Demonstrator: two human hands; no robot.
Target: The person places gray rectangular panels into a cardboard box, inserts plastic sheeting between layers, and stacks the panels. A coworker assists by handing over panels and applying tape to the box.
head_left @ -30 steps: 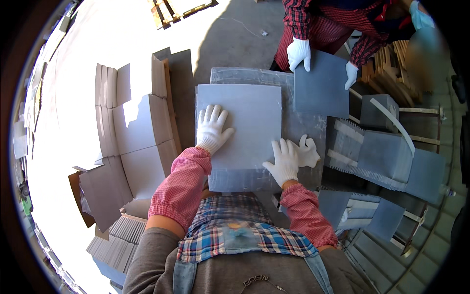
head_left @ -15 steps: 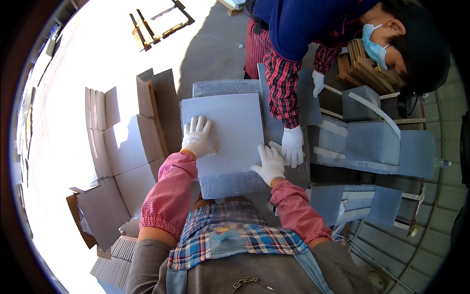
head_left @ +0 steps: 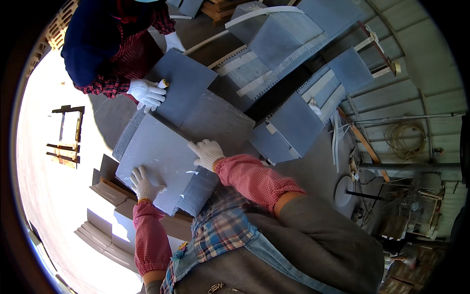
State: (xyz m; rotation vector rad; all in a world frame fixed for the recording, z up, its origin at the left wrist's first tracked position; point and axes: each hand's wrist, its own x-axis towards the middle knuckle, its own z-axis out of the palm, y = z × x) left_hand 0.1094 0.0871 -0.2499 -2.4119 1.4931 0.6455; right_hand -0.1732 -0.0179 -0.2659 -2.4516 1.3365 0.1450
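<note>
A flat grey sheet (head_left: 155, 159) lies on top of a stack in front of me, its lower layers (head_left: 197, 193) partly wrapped in clear film. On the sheet's near left side rests my left hand (head_left: 145, 183), in a white knit glove, with its fingers spread. At the right edge of the same sheet is my right hand (head_left: 207, 153), gloved alike, fingers stretched out and nothing held. Across from me, a co-worker's gloved hand (head_left: 146, 93) touches a second blue-grey sheet (head_left: 182, 83). A small white and yellow thing (head_left: 163, 84) sits by those fingers.
Stacked cardboard (head_left: 120, 196) stands at left of my stack. Racks with grey panels (head_left: 289, 130) are on the right, with a coiled hose (head_left: 406, 139) on the wall beyond. A wooden pallet (head_left: 68, 134) lies on the sunlit floor.
My view has turned right, so the stack and co-worker appear farther left. The co-worker's hand has left the spot beside my right hand and lies on the second sheet. My hands stay on the top sheet.
</note>
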